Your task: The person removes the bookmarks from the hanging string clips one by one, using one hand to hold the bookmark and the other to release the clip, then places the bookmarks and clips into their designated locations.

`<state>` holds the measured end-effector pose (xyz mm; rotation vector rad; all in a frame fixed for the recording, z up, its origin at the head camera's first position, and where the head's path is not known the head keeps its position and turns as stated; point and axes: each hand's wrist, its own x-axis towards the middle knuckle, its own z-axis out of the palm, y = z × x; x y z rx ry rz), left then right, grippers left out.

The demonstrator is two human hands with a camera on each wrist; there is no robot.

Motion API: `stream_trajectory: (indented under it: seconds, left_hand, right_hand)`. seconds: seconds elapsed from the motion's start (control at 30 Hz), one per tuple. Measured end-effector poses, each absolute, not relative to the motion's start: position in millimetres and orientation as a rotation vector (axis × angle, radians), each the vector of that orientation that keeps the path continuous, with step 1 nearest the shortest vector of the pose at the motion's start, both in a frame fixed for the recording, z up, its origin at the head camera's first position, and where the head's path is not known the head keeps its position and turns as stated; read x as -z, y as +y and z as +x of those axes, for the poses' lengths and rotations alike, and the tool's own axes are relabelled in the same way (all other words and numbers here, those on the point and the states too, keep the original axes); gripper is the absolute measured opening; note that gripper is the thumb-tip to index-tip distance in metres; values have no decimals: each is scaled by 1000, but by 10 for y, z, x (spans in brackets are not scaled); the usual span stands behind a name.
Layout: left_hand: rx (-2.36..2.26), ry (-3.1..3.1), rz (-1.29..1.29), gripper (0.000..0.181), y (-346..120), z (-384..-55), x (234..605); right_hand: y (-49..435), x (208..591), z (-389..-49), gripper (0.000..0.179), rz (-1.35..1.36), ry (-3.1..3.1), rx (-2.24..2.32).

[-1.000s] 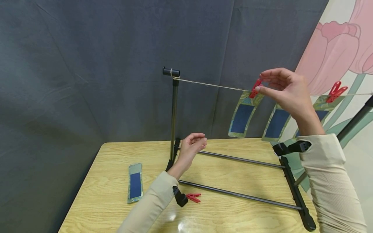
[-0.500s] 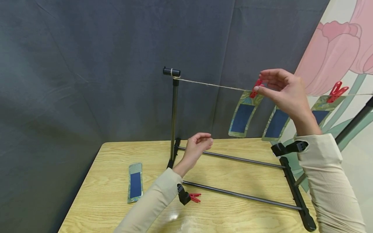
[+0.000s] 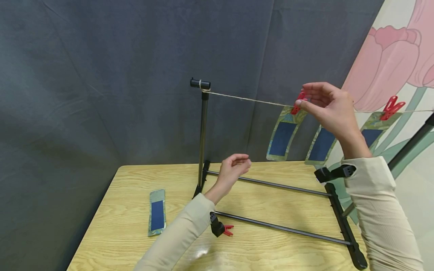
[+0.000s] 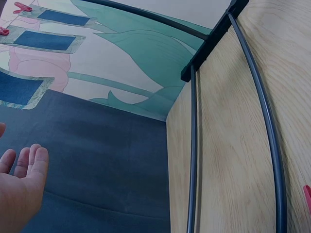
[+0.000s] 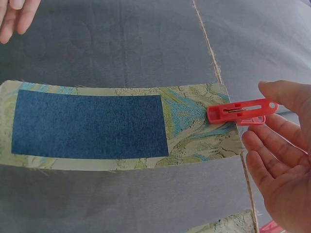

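My right hand (image 3: 333, 109) has its thumb and fingers around the handles of a red clothespin (image 5: 238, 110). The clothespin's tip overlaps the top end of a patterned fabric strip (image 5: 90, 124) with a dark blue panel, which hangs at the twine line (image 3: 251, 99). Two similar strips hang farther right, one partly behind my right hand and the other under a red clothespin (image 3: 391, 108). My left hand (image 3: 232, 171) is lifted over the table, fingers loosely bent, holding nothing. Another fabric strip (image 3: 157, 214) lies flat on the table at the left.
A black metal stand carries the twine, with an upright post (image 3: 203, 139) at left and two low bars (image 3: 278, 225) across the wooden table (image 3: 112, 226). One red clothespin (image 3: 228, 230) lies near the front bar, partly hidden by the left wrist camera. A grey curtain (image 3: 135, 75) hangs behind.
My left hand has moved a little to the right over the table. My right hand has stayed at the clothespin with only a slight shift, and the strip hangs almost as before.
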<state>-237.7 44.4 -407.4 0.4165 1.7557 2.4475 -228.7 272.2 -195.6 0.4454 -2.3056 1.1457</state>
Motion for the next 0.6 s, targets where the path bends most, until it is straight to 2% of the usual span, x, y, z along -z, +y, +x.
stream_trajectory:
  seconds: [0.6]
  left_hand:
    - [-2439, 1731, 495, 26, 541, -2381, 4036]
  right_hand:
    - [2733, 2009, -2299, 35, 459, -2311, -1102]
